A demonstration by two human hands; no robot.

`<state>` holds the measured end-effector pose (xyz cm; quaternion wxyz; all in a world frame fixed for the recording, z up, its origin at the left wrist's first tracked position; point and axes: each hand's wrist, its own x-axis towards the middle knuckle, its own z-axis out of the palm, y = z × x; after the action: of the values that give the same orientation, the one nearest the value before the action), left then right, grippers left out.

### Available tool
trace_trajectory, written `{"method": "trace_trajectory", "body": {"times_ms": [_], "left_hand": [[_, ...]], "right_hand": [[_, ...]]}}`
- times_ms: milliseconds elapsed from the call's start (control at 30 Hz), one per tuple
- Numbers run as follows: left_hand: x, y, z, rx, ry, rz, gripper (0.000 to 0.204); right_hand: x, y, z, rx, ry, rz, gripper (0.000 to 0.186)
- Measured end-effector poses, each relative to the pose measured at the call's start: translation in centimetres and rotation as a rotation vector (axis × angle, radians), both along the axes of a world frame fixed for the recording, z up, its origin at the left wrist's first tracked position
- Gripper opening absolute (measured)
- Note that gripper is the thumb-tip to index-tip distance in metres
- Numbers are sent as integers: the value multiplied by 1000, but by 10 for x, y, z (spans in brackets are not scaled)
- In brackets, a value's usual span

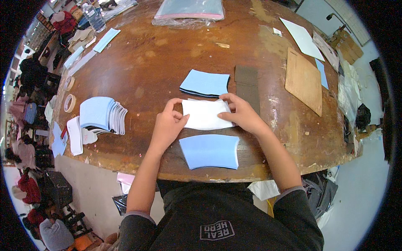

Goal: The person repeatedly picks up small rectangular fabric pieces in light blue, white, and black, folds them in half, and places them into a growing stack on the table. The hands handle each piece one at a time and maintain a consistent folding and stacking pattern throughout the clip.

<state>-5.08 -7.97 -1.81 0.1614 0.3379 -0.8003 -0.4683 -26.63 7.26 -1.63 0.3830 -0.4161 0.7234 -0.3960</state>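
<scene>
Between my two hands is a white curved panel (204, 115), a sheet of fabric or thin foam. My left hand (169, 121) pinches its left end with thumb and fingers. At the other end, my right hand (240, 111) grips the upper right corner, thumb lying on the white face. Just beyond the panel sits a stack of light blue curved panels (205, 82) with dark edges showing beneath. Nearer my body, a second blue stack (209, 151) lies close to the table's front edge. A dark brown strip (247, 85) runs beside and partly behind my right hand.
Left on the wooden table (146, 71) stand a fanned pile of blue and white panels (97, 112), tape rolls (70, 103) and a water bottle (94, 17). A plastic-wrapped bundle (189, 10) lies at the far side. To the right is a wooden board (303, 79).
</scene>
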Motion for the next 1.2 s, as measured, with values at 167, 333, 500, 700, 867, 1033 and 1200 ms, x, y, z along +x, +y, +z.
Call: {"method": "trace_trajectory", "body": {"times_ms": [167, 333, 500, 700, 867, 1033, 1200], "left_hand": [[-6, -1, 15, -224, -175, -59, 36], [-29, -22, 9, -627, 143, -259, 33], [-39, -38, -12, -576, -53, -385, 33], [-11, -28, 0, -527, 73, -370, 30], [14, -24, -1, -551, 91, -566, 34], [16, -24, 0, -662, 52, -578, 33], [16, -23, -9, -819, 79, -552, 21]], "right_hand": [[8, 7, 13, 28, 381, -30, 45], [2, -6, 10, -315, 773, 37, 34], [-12, -19, -6, -326, 692, 216, 31], [-9, 4, 5, -311, 643, 163, 37], [-11, 31, 8, -338, 752, 421, 41], [-4, 29, 6, -353, 966, 433, 37], [-11, 33, -5, -427, 949, 373, 22]]}}
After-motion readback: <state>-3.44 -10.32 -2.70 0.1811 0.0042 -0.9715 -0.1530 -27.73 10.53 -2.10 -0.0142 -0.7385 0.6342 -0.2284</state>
